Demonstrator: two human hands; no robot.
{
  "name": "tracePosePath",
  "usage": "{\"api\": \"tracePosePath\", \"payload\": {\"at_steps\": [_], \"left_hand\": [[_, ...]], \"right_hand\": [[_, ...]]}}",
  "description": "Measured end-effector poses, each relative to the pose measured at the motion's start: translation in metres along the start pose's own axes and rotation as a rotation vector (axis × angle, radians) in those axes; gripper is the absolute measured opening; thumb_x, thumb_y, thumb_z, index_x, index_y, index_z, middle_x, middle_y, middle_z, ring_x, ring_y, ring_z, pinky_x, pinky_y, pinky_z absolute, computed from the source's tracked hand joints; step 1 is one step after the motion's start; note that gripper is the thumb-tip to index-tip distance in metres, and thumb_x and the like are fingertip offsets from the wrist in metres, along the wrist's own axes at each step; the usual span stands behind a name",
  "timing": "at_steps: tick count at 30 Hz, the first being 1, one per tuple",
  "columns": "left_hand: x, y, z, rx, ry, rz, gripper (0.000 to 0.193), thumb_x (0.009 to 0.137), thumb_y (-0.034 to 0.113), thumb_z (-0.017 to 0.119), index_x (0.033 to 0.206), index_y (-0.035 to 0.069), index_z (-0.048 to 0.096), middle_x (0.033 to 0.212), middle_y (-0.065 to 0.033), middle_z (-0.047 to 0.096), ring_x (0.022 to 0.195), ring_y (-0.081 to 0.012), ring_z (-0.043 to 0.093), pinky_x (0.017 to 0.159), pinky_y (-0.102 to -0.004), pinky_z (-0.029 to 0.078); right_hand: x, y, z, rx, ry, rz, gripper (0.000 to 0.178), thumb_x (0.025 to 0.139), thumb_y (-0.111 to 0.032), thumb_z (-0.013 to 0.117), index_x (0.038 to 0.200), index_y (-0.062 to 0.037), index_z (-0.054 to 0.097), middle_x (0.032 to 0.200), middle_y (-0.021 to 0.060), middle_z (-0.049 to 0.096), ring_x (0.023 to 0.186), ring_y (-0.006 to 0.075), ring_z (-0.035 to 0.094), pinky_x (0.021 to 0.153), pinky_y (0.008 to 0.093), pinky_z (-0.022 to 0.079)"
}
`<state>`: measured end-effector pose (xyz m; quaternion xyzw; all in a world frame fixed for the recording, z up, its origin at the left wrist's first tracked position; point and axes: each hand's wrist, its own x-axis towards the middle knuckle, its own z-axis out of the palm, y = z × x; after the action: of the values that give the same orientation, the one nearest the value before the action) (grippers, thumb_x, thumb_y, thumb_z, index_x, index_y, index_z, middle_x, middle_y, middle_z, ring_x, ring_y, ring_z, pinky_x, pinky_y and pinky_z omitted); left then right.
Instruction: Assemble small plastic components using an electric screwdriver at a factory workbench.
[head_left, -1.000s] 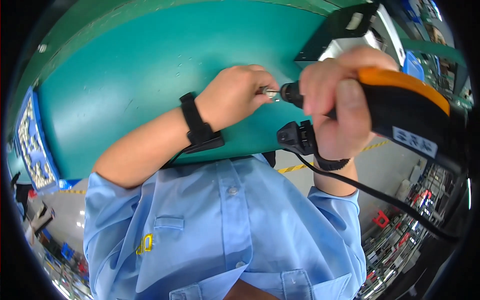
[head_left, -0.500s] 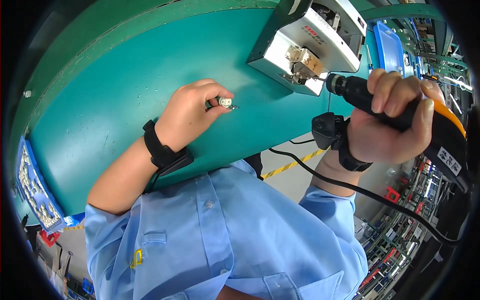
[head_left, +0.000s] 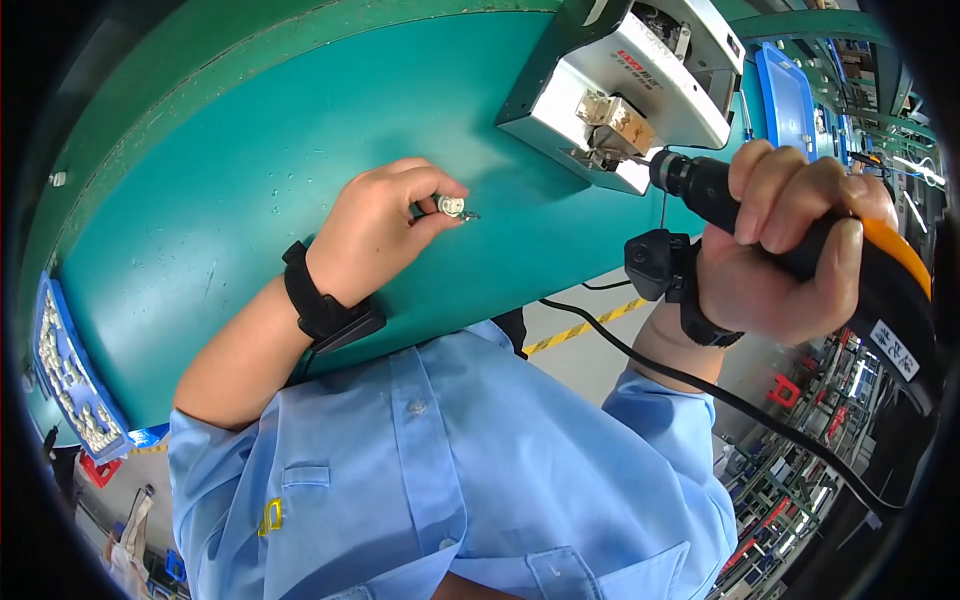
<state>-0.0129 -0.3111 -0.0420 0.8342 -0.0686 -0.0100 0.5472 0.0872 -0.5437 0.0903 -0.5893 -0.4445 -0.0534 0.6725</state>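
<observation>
Presently | left hand (head_left: pixel 375 228): grip pinched on one small white part (head_left: pixel 452 205) above one green desk (head_left: pixel 240 150) | right hand (head_left: pixel 772 290): grip wrapped around one electric screwdriver (head_left: pixel 712 190), nose near one machine (head_left: pixel 645 95) | one blue tray (head_left: pixel 91 366) left, second tray (head_left: pixel 788 100) right

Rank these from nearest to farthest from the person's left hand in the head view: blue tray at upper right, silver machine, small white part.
1. Small white part: held at the left hand's fingertips.
2. Silver machine: to the hand's right.
3. Blue tray: farther right, beyond the machine.
</observation>
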Motion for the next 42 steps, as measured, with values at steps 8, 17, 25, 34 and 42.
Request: {"api": "tracePosePath", "payload": {"at_steps": [8,17,25,34,42], "left_hand": [[-0.001,-0.002,0.000,-0.012,0.002,-0.012,0.021,0.074,-0.002,0.073,0.094,0.003,0.067,0.085,-0.0094,0.065,0.068,-0.0203,0.064,0.061,-0.0313,0.052],[0.000,-0.004,-0.002,-0.011,-0.016,-0.029,0.020,0.075,0.000,0.073,0.094,0.003,0.068,0.087,-0.0098,0.066,0.069,-0.0211,0.065,0.062,-0.0320,0.052],[0.002,-0.004,-0.002,-0.021,-0.012,-0.016,0.016,0.078,0.004,0.071,0.093,0.004,0.068,0.087,-0.0100,0.067,0.071,-0.0225,0.066,0.065,-0.0337,0.053],[0.000,-0.005,-0.004,-0.008,-0.016,0.005,0.017,0.077,0.005,0.072,0.094,0.004,0.068,0.087,-0.0099,0.066,0.075,-0.0237,0.066,0.068,-0.0355,0.053],[-0.001,-0.003,-0.003,0.012,-0.014,0.029,0.019,0.076,0.006,0.072,0.095,0.004,0.067,0.088,-0.0098,0.066,0.078,-0.0270,0.065,0.070,-0.0376,0.052]], "right_hand": [[0.020,0.024,-0.007,0.175,-0.058,0.131,0.024,0.093,-0.022,0.043,0.107,-0.0061,0.055,0.060,-0.0010,0.041,0.052,0.0125,0.042,0.057,0.0312,0.035],[0.053,0.038,-0.008,0.474,0.066,0.463,0.018,0.091,-0.017,0.048,0.092,-0.0011,0.056,0.060,-0.0002,0.038,0.054,0.0132,0.039,0.059,0.0305,0.035],[0.016,0.012,0.056,0.417,0.233,0.417,0.025,0.094,-0.020,0.044,0.108,-0.0019,0.054,0.064,-0.0019,0.039,0.057,0.0092,0.038,0.064,0.0282,0.034],[0.001,0.023,0.086,0.264,0.037,0.295,0.022,0.093,-0.019,0.042,0.107,-0.0040,0.048,0.061,0.0012,0.041,0.052,0.0122,0.039,0.056,0.0316,0.035],[-0.007,0.022,0.101,0.120,0.027,0.291,0.016,0.091,-0.018,0.046,0.101,-0.0059,0.045,0.059,0.0019,0.042,0.049,0.0133,0.040,0.053,0.0307,0.036]]}}
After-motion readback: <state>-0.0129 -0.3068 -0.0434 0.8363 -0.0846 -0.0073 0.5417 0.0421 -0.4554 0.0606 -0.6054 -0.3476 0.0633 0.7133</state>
